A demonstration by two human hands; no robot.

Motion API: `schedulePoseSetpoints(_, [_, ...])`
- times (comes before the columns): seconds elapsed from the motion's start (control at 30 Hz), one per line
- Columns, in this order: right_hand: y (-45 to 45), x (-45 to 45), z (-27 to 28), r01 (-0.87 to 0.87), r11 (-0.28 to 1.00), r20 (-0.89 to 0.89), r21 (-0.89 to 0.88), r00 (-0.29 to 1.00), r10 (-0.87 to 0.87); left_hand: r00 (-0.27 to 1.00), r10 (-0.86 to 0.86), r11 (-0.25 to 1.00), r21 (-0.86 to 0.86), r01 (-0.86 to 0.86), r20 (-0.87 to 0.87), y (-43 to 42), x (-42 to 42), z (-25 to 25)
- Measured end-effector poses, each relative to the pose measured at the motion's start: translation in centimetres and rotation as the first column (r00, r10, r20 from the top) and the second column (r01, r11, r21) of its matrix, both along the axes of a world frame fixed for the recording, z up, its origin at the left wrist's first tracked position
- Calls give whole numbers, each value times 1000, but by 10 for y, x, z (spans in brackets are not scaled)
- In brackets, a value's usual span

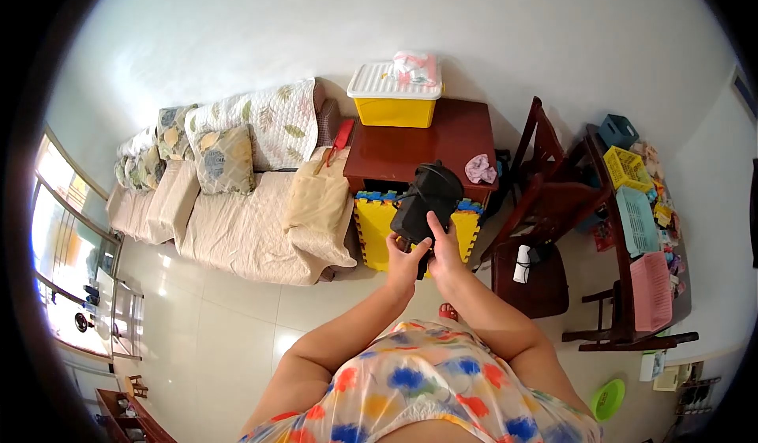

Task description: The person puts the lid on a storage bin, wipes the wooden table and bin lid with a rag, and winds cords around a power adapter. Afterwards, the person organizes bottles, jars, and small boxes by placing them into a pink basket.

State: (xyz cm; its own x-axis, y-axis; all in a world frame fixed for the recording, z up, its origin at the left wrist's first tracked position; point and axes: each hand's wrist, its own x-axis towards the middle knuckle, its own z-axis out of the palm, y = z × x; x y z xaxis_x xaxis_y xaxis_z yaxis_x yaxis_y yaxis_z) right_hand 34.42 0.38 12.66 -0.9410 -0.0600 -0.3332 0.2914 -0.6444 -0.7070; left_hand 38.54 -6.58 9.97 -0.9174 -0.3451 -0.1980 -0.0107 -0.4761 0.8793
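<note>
Black thing [429, 204], boxy and kinda bag-like with a rounded top (can't really tell what it is), is hanging out in midair in both hands, right in front of the dark red table [462, 139]. The left hand [407, 263] is gripping the bottom end from the left, thumb lying across toward the middle, and the right hand [445, 251] is clamping the lower right side with its thumb pointing up. So yeah, both are closing around it, sitting just beside each other, though I can't make out all the fingers. From this angle it's covering part of the table's front edge and some of the yellow mats [375, 234] that are standing up below it. On the table, a yellow bin [395, 113] with a white lid [371, 80] is sitting at the back, a pink and white pack [416, 69] is resting on the lid, and a pink cloth [480, 170] is lying near the right corner. Off to the left the sofa [229, 234] is running along the wall, while on the right a white roll-like thing [522, 264] is lying on the chair [530, 294].
</note>
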Motion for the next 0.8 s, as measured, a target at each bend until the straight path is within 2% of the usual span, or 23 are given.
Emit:
schedulePoseSetpoints(0.1, [3,-14,-18,-29,999,-32,18,999,29,996,-84,993,-82,86,37,-14,-8,-12])
schedulePoseSetpoints(0.2, [3,-32,-32,-9,1000,-26,-3,1000,9,983,-168,985,-36,171,68,-32,-21,-10])
schedulePoseSetpoints(0.3, [3,-52,-36,5,1000,-8,-4,1000,-5,980,-133,991,7,133,148,-51,-41,12])
schedulePoseSetpoints(0.37, [7,-61,-30,-56,998,6,24,998,56,972,-144,989,5,146,184,-65,-64,4])
schedulePoseSetpoints(0.47, [10,-85,-38,-116,992,-61,43,991,119,931,-294,955,21,296,218,-66,-96,6])
schedulePoseSetpoints(0.53, [13,-105,-36,-109,993,-99,35,989,112,944,-225,974,86,210,241,-59,-127,-3])
schedulePoseSetpoints(0.57, [15,-124,-54,-97,992,-124,86,986,107,951,-200,977,120,176,234,-56,-145,-18])
schedulePoseSetpoints(0.6, [18,-139,-57,-101,989,-86,111,990,111,958,-175,978,155,141,229,-51,-163,-25])
schedulePoseSetpoints(0.67, [27,-175,-59,-115,980,-5,164,993,118,953,-196,978,119,173,231,-38,-199,-37])
schedulePoseSetpoints(0.8, [58,-265,-89,-34,993,133,116,991,19,919,-260,966,68,251,295,-8,-280,-57])
